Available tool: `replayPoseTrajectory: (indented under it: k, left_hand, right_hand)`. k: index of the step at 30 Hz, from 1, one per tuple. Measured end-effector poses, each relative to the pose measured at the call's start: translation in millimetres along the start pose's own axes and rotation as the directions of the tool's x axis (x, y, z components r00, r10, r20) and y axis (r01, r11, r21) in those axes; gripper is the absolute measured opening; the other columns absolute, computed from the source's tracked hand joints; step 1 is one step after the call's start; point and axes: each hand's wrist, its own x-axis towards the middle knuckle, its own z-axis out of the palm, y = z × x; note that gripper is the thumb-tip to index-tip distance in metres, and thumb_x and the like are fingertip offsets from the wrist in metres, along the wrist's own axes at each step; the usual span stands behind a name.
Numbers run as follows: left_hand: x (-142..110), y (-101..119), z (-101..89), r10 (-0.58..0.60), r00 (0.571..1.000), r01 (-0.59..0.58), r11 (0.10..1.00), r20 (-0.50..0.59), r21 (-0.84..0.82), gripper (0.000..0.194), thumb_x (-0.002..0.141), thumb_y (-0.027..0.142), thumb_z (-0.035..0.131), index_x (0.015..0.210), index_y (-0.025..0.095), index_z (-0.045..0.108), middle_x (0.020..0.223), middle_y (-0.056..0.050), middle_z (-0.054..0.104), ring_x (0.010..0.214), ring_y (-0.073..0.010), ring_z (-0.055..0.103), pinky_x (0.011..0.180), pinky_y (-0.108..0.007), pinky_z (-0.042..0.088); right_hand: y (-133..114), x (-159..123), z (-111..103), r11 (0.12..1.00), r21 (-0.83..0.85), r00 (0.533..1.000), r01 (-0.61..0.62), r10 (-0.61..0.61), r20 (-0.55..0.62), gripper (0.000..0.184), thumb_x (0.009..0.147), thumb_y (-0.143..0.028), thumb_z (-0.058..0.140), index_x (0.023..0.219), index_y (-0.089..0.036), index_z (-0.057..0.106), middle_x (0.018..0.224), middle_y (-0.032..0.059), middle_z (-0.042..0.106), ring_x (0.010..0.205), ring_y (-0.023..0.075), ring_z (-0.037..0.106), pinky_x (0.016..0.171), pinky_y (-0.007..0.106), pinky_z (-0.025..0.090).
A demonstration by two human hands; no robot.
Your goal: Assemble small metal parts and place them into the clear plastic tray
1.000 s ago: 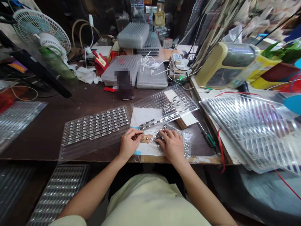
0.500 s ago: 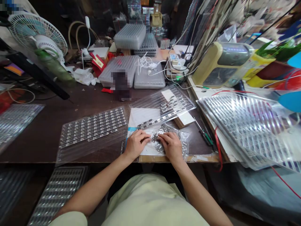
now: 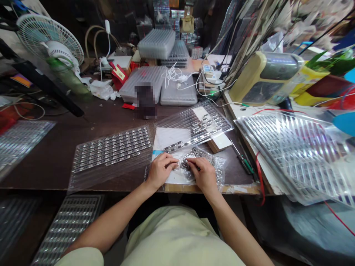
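Nearby, left hand (image 3: 160, 173): fingertips pinched over white sheet (image 3: 177, 178); anything held, cannot tell.
Right hand (image 3: 204, 173): pinched at bagged metal bits (image 3: 197, 151), hold unclear; likely fine picking, wanting light fingertips.
Trays (image 3: 105, 176): two, part-filled, just beyond.
Fan (image 3: 57, 48): far left.
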Motion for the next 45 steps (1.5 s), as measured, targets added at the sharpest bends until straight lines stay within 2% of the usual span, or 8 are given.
replayPoseTrajectory:
  k: [6,13,16,21,26,30,35,45]
  left_hand:
    - [8.2,-37.9,-52.5,-0.084,0.969,0.169,0.913,-0.234,0.371,0.01,0.08,0.032,0.066,0.086,0.026,0.072,0.091,-0.003,0.066,0.092,-0.0228,0.056,0.083,-0.038,0.041]
    - [-9.4,-59.2,-82.3,-0.105,0.947,0.257,0.813,-0.303,0.523,0.01,0.08,0.03,0.063,0.083,0.026,0.072,0.1,-0.005,0.063,0.099,-0.0264,0.053,0.085,-0.04,0.036]
    - [-2.2,-47.1,-76.1,-0.083,0.96,0.208,0.851,-0.268,0.482,0.012,0.082,0.029,0.06,0.085,0.025,0.071,0.099,-0.004,0.065,0.097,-0.0239,0.055,0.087,-0.039,0.036]
    - [33.3,-22.4,-45.0,-0.021,0.999,0.03,0.918,-0.027,0.396,0.012,0.084,0.031,0.06,0.084,0.026,0.071,0.091,-0.001,0.07,0.089,-0.0206,0.06,0.091,-0.04,0.034]
    - [48.8,-18.2,-34.2,-0.042,0.999,0.032,0.935,0.021,0.354,0.009,0.08,0.029,0.064,0.076,0.022,0.069,0.078,-0.003,0.071,0.08,-0.0223,0.062,0.085,-0.041,0.04]
    - [36.3,-22.7,-47.5,-0.146,0.989,0.148,0.986,-0.034,0.08,0.013,0.083,0.028,0.058,0.09,0.021,0.066,0.084,-0.004,0.071,0.076,-0.0183,0.065,0.072,-0.031,0.048]
    - [7.9,-24.9,-51.7,-0.24,0.964,0.262,0.928,0.113,-0.265,0.029,0.089,0.03,0.048,0.111,0.018,0.062,0.094,-0.006,0.068,0.065,-0.0119,0.064,0.059,-0.023,0.051]
    - [-10.6,-10.5,-18.5,-0.127,0.992,0.128,0.988,0.021,-0.087,0.012,0.082,0.025,0.062,0.089,0.019,0.07,0.089,-0.005,0.069,0.073,-0.0143,0.063,0.061,-0.023,0.05]
  right_hand:
    - [-18.3,7.4,17.1,1.0,0.028,0.997,0.003,-0.006,0.079,0.012,0.087,-0.029,0.059,0.084,-0.022,0.069,0.081,0.0039,0.068,0.079,0.0185,0.059,0.072,0.03,0.044]
    - [-25.7,11.7,35.7,0.992,-0.126,0.993,0.025,-0.01,0.118,0.01,0.081,-0.036,0.069,0.078,-0.028,0.072,0.08,-0.0003,0.07,0.077,0.0165,0.055,0.073,0.03,0.034]
    - [-25.2,10.2,39.1,0.987,-0.154,0.993,0.039,-0.021,0.12,0.01,0.084,-0.037,0.065,0.083,-0.032,0.074,0.082,-0.0007,0.069,0.08,0.016,0.054,0.073,0.031,0.031]
    - [-27.5,8.8,40.6,0.976,-0.207,0.99,0.073,-0.045,0.137,0.012,0.086,-0.036,0.062,0.09,-0.033,0.073,0.086,0.0006,0.067,0.081,0.0161,0.052,0.072,0.031,0.031]
    - [-21.0,6.2,17.8,0.948,-0.309,0.994,0.076,-0.048,0.098,0.023,0.088,-0.035,0.06,0.108,-0.028,0.067,0.1,0.0048,0.066,0.091,0.0213,0.052,0.075,0.034,0.035]
    - [-3.4,-2.9,-4.1,0.913,-0.401,0.994,0.073,-0.036,0.1,0.027,0.086,-0.035,0.061,0.111,-0.026,0.065,0.11,0.0082,0.064,0.096,0.0262,0.051,0.075,0.038,0.038]
    - [7.1,-9.7,-3.4,0.914,-0.392,0.988,0.104,-0.049,0.148,0.017,0.091,-0.03,0.054,0.094,-0.022,0.069,0.087,0.0072,0.064,0.08,0.0212,0.052,0.071,0.034,0.04]
    - [-1.7,6.6,3.3,0.983,-0.18,0.999,0.029,-0.032,-0.015,0.019,0.091,-0.03,0.053,0.09,-0.024,0.071,0.09,0.0052,0.066,0.085,0.0194,0.055,0.077,0.033,0.044]
